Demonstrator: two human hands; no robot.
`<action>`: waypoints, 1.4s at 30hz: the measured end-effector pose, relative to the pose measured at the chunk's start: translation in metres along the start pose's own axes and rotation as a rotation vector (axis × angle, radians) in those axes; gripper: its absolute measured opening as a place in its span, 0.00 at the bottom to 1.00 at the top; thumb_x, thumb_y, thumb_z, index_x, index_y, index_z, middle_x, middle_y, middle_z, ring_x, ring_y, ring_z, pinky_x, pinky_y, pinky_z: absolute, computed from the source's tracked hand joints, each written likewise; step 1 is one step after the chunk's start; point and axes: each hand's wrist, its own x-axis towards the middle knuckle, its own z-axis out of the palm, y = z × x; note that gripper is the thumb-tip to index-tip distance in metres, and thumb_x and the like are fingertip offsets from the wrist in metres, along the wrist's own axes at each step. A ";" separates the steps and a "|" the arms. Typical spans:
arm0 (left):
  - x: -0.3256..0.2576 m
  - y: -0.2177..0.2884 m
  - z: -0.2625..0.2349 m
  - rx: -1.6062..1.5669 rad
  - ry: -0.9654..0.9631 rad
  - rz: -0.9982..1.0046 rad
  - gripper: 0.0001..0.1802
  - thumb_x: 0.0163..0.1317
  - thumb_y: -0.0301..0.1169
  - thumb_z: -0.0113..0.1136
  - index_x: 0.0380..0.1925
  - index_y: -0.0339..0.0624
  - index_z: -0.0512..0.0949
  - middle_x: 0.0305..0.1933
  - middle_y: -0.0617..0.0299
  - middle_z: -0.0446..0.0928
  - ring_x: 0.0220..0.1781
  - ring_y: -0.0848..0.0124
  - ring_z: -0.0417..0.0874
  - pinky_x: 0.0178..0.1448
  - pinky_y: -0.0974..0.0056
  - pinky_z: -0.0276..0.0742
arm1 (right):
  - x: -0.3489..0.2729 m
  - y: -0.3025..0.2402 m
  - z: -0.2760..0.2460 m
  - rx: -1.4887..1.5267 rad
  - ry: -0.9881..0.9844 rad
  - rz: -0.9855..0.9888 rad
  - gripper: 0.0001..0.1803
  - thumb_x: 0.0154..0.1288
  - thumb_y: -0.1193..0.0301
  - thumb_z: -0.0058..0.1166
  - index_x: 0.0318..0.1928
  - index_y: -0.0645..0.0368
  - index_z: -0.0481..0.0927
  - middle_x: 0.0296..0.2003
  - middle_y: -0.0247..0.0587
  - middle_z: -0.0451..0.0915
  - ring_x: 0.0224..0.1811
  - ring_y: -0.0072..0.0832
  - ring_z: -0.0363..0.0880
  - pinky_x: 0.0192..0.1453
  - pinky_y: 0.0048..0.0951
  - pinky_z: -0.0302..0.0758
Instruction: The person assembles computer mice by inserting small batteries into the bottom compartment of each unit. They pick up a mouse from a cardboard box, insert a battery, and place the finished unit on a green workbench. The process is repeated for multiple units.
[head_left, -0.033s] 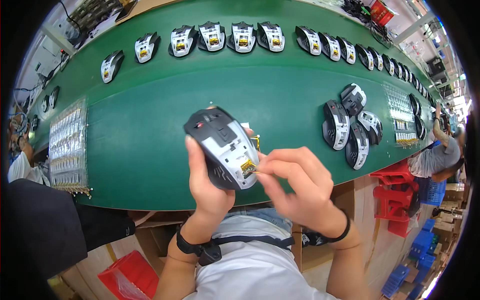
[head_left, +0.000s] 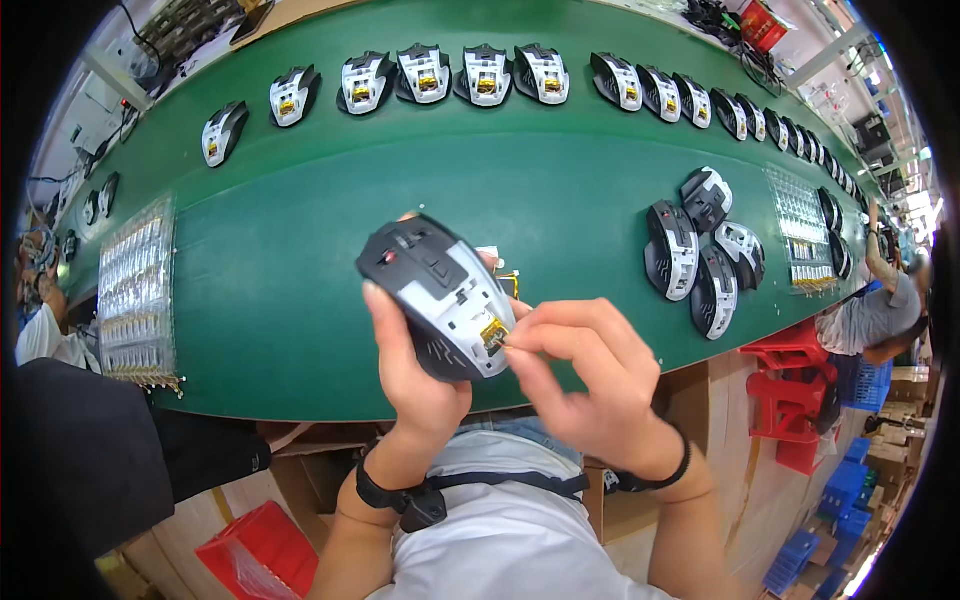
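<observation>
My left hand (head_left: pixel 425 395) is closed around a black-and-white computer mouse (head_left: pixel 445 285), lifted above the green table and tilted. A small red light glows near the mouse's front. In the open slot at its rear sits a yellow-wrapped battery (head_left: pixel 494 331). My right hand (head_left: pixel 595 375) pinches with thumb and forefinger at the edge of that slot, on what seems to be a thin wire, mostly hidden by the fingertips. Just beyond the mouse, partly covered by it, lies another yellow-edged part (head_left: pixel 511 283).
Along the far side of the green table (head_left: pixel 300 270) runs a row of similar mice (head_left: pixel 424 75). Several more mice (head_left: pixel 672 250) are clustered at the right. Trays of batteries stand left (head_left: pixel 138 290) and right (head_left: pixel 803 235). Red stools (head_left: pixel 785 405) and co-workers flank the table.
The mouse has shifted slightly left in my left hand. My right fingertips have moved a little left and sit closer over the rear slot, hiding the thin wire seen earlier.
</observation>
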 end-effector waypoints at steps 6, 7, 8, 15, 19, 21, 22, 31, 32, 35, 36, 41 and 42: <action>-0.004 -0.002 0.004 -0.205 0.011 0.009 0.39 0.73 0.65 0.25 0.71 0.52 0.58 0.56 0.49 0.75 0.44 0.54 0.84 0.48 0.53 0.84 | -0.018 -0.021 0.041 0.234 0.256 0.249 0.15 0.49 0.80 0.70 0.41 0.59 0.87 0.42 0.40 0.81 0.40 0.34 0.79 0.42 0.33 0.78; -0.004 0.000 0.002 -0.246 0.013 -0.030 0.38 0.73 0.65 0.24 0.71 0.52 0.59 0.56 0.49 0.75 0.43 0.54 0.85 0.47 0.53 0.84 | -0.019 -0.021 0.043 0.112 0.237 0.183 0.17 0.48 0.80 0.69 0.43 0.58 0.87 0.42 0.39 0.81 0.41 0.34 0.79 0.42 0.33 0.78; -0.002 0.002 0.002 -0.223 0.033 -0.045 0.37 0.74 0.64 0.24 0.69 0.51 0.60 0.55 0.49 0.76 0.41 0.53 0.85 0.46 0.53 0.84 | -0.019 -0.022 0.043 -0.013 0.218 0.115 0.19 0.47 0.79 0.68 0.44 0.58 0.88 0.43 0.37 0.81 0.41 0.33 0.78 0.43 0.32 0.77; -0.007 0.006 0.000 -0.199 0.037 -0.126 0.35 0.76 0.61 0.24 0.68 0.51 0.63 0.52 0.49 0.77 0.42 0.53 0.85 0.47 0.53 0.84 | -0.023 -0.001 0.023 -0.253 0.097 -0.211 0.23 0.43 0.79 0.62 0.45 0.57 0.88 0.46 0.35 0.81 0.44 0.35 0.78 0.43 0.31 0.75; -0.010 0.004 0.004 -0.176 0.095 -0.144 0.37 0.76 0.59 0.25 0.63 0.41 0.69 0.51 0.46 0.80 0.41 0.54 0.85 0.46 0.54 0.84 | -0.025 -0.003 0.020 -0.181 0.075 -0.202 0.22 0.41 0.82 0.60 0.42 0.57 0.87 0.46 0.38 0.80 0.44 0.36 0.78 0.43 0.34 0.75; -0.011 0.008 0.011 -0.189 0.108 -0.140 0.36 0.76 0.58 0.25 0.64 0.42 0.68 0.51 0.46 0.80 0.42 0.55 0.85 0.46 0.54 0.84 | -0.027 -0.006 0.019 -0.027 0.076 -0.054 0.22 0.39 0.83 0.60 0.41 0.56 0.86 0.46 0.40 0.79 0.44 0.37 0.77 0.44 0.34 0.75; -0.011 0.010 0.013 -0.195 0.114 -0.139 0.36 0.77 0.58 0.25 0.65 0.43 0.67 0.51 0.46 0.79 0.42 0.55 0.85 0.46 0.54 0.84 | -0.027 -0.007 0.019 0.049 0.076 0.021 0.23 0.39 0.84 0.60 0.41 0.56 0.86 0.46 0.41 0.79 0.44 0.38 0.77 0.44 0.35 0.75; -0.013 0.008 0.011 -0.128 0.081 -0.110 0.35 0.77 0.58 0.25 0.66 0.44 0.66 0.51 0.45 0.79 0.41 0.56 0.85 0.45 0.55 0.84 | -0.034 -0.009 0.029 -0.178 0.145 0.019 0.23 0.37 0.83 0.59 0.40 0.51 0.85 0.43 0.40 0.76 0.42 0.39 0.75 0.45 0.35 0.74; -0.013 0.008 0.010 -0.152 0.034 -0.099 0.35 0.77 0.58 0.25 0.66 0.44 0.66 0.51 0.45 0.79 0.41 0.56 0.85 0.45 0.55 0.84 | -0.036 -0.007 0.027 -0.138 0.146 0.023 0.24 0.38 0.83 0.59 0.40 0.51 0.85 0.42 0.39 0.76 0.42 0.38 0.75 0.45 0.35 0.74; -0.012 0.009 0.006 -0.220 -0.031 -0.188 0.35 0.77 0.58 0.26 0.66 0.44 0.66 0.51 0.44 0.79 0.40 0.54 0.85 0.44 0.54 0.84 | -0.038 -0.012 0.022 -0.096 0.118 0.014 0.25 0.38 0.83 0.59 0.41 0.50 0.86 0.41 0.38 0.76 0.40 0.37 0.74 0.45 0.33 0.74; -0.011 0.009 0.003 -0.247 -0.050 -0.233 0.35 0.77 0.58 0.26 0.66 0.44 0.66 0.51 0.43 0.79 0.39 0.54 0.85 0.44 0.54 0.84 | -0.040 -0.013 0.020 -0.095 0.104 0.007 0.25 0.38 0.84 0.59 0.42 0.50 0.86 0.41 0.37 0.76 0.40 0.36 0.74 0.45 0.33 0.74; -0.014 0.006 0.006 -0.249 0.010 -0.294 0.34 0.77 0.57 0.27 0.67 0.45 0.64 0.50 0.43 0.79 0.39 0.53 0.85 0.43 0.54 0.84 | -0.046 -0.007 0.021 -0.098 0.139 -0.027 0.25 0.38 0.86 0.58 0.41 0.53 0.86 0.40 0.36 0.77 0.38 0.34 0.75 0.42 0.31 0.74; -0.015 0.005 0.007 -0.195 0.012 -0.245 0.35 0.76 0.59 0.27 0.68 0.46 0.63 0.51 0.44 0.79 0.39 0.53 0.85 0.42 0.54 0.85 | -0.045 -0.006 0.020 -0.032 0.125 0.025 0.24 0.39 0.86 0.57 0.41 0.54 0.85 0.40 0.37 0.77 0.38 0.34 0.75 0.41 0.32 0.74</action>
